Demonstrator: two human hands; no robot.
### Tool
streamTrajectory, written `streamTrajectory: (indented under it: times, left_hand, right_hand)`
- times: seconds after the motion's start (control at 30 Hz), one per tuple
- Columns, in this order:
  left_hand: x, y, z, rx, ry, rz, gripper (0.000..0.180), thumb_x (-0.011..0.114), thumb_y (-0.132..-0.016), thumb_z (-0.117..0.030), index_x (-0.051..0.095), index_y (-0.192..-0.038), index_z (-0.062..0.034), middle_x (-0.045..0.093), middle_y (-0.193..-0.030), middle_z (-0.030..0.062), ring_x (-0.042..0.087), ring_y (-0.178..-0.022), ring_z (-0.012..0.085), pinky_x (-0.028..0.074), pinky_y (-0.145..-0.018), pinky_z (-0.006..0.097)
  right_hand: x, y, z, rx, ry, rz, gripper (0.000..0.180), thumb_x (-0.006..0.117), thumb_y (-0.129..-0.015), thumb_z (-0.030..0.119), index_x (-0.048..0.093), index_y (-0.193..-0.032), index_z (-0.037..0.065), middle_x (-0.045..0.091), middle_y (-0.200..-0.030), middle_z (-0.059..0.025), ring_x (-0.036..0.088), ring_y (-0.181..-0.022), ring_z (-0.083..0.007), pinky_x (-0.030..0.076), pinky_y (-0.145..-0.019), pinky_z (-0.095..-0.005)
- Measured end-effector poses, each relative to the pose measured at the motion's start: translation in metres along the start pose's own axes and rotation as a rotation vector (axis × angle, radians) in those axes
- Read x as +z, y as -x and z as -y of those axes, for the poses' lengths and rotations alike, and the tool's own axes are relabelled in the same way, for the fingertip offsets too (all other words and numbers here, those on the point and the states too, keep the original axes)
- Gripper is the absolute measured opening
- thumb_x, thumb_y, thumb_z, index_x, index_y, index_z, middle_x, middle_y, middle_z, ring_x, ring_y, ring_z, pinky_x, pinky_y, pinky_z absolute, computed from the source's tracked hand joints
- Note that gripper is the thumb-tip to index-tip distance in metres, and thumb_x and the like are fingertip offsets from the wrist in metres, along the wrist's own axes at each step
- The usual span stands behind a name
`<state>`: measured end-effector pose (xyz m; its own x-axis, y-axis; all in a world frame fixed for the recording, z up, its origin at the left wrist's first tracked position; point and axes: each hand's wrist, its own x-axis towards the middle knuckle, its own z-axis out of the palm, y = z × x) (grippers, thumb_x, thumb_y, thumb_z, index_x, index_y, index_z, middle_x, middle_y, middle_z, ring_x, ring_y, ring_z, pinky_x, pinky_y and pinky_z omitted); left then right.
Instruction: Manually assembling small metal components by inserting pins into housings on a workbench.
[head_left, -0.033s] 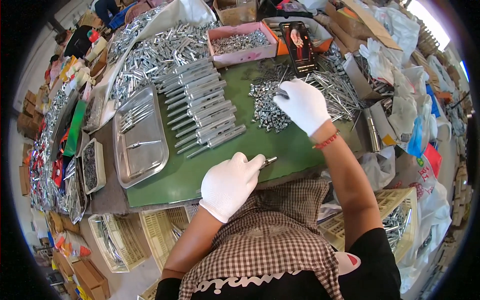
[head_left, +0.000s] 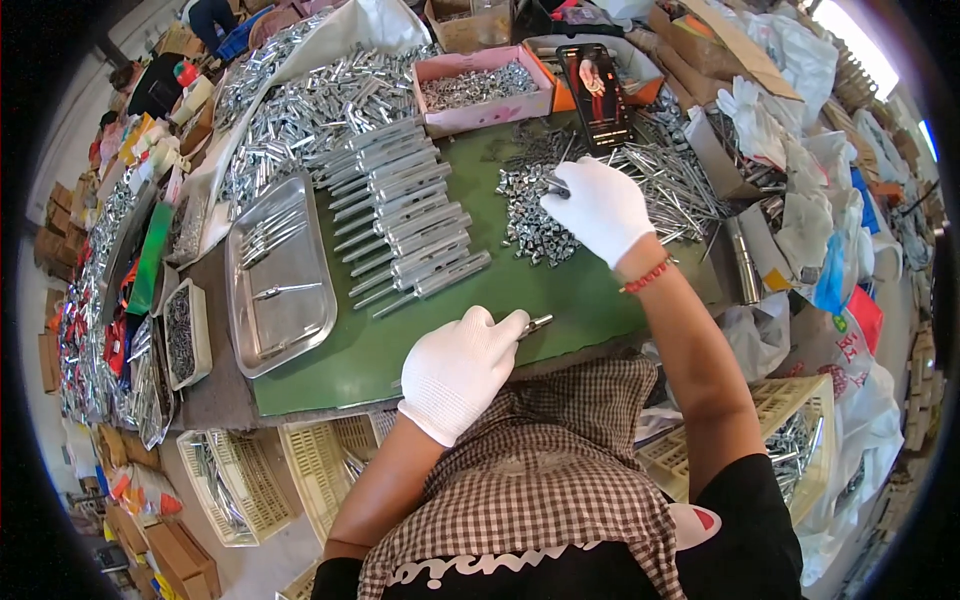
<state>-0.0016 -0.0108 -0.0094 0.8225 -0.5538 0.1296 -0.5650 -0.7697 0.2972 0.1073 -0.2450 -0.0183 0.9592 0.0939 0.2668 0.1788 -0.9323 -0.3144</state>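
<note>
My left hand (head_left: 462, 375), in a white glove, is closed low over the green work surface (head_left: 330, 377). Out of its fingers pokes the end of a metal rod part (head_left: 538, 323), pointing right; the rest is hidden by the glove. My right hand (head_left: 603, 213), also gloved in white, reaches over a heap of small metal nut-like pieces (head_left: 532, 218). Between its thumb and fingers shows a short dark metal piece (head_left: 558, 187). Left of the heap, several silver tubes with rods (head_left: 420, 215) lie side by side in a stacked row.
A steel tray (head_left: 328, 318) with thin metal parts lies on the left. At the back are a pink box (head_left: 490, 118) of small fittings, a large heap of silver tubes (head_left: 330, 100) and an upright phone (head_left: 597, 100). Long thin pins (head_left: 675, 190) spread beyond my right hand.
My right hand has shifted slightly left over the heap, the dark piece still in its fingers. The left hand stays where it was.
</note>
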Motion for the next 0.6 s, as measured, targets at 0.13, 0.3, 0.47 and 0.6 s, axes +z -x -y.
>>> streamTrajectory:
  times: [0.13, 0.3, 0.47, 0.6]
  left_hand:
    - [0.000, 0.000, -0.001, -0.016, -0.007, 0.003, 0.017, 0.062, -0.091, -0.019, 0.066, -0.107, -0.0217, 0.057, -0.080, 0.0095, 0.062, -0.065, 0.0311, 0.049, -0.056, 0.042]
    - [0.000, -0.001, -0.001, -0.014, 0.013, 0.010, 0.017, 0.063, -0.091, -0.019, 0.066, -0.108, -0.0217, 0.057, -0.080, 0.0096, 0.062, -0.064, 0.0311, 0.049, -0.056, 0.042]
    - [0.001, 0.000, 0.001, -0.018, 0.007, -0.007, 0.017, 0.063, -0.091, -0.019, 0.066, -0.107, -0.0217, 0.057, -0.079, 0.0091, 0.061, -0.063, 0.0310, 0.049, -0.055, 0.042]
    - [0.000, -0.002, -0.002, -0.016, 0.004, -0.009, 0.015, 0.061, -0.091, -0.019, 0.066, -0.105, -0.0211, 0.058, -0.079, 0.0091, 0.062, -0.063, 0.0308, 0.049, -0.055, 0.042]
  right_hand:
    - [0.002, -0.014, 0.003, 0.018, 0.109, 0.110, 0.025, 0.064, -0.087, 0.030, 0.071, -0.093, 0.007, 0.069, -0.093, -0.0187, 0.069, -0.090, -0.0384, 0.056, -0.081, -0.0493]
    - [-0.006, 0.004, 0.005, 0.014, 0.058, 0.052, 0.020, 0.062, -0.089, 0.025, 0.069, -0.095, 0.007, 0.071, -0.092, -0.0173, 0.070, -0.088, -0.0366, 0.056, -0.079, -0.0479]
    - [-0.019, 0.063, 0.026, -0.026, -0.477, 0.032, 0.014, 0.068, -0.088, 0.015, 0.066, -0.101, 0.009, 0.071, -0.086, -0.0136, 0.071, -0.080, -0.0330, 0.056, -0.071, -0.0403]
    - [-0.019, 0.105, 0.046, -0.015, -0.575, 0.097, 0.013, 0.068, -0.088, 0.014, 0.067, -0.101, 0.009, 0.069, -0.082, -0.0140, 0.068, -0.075, -0.0360, 0.054, -0.068, -0.0419]
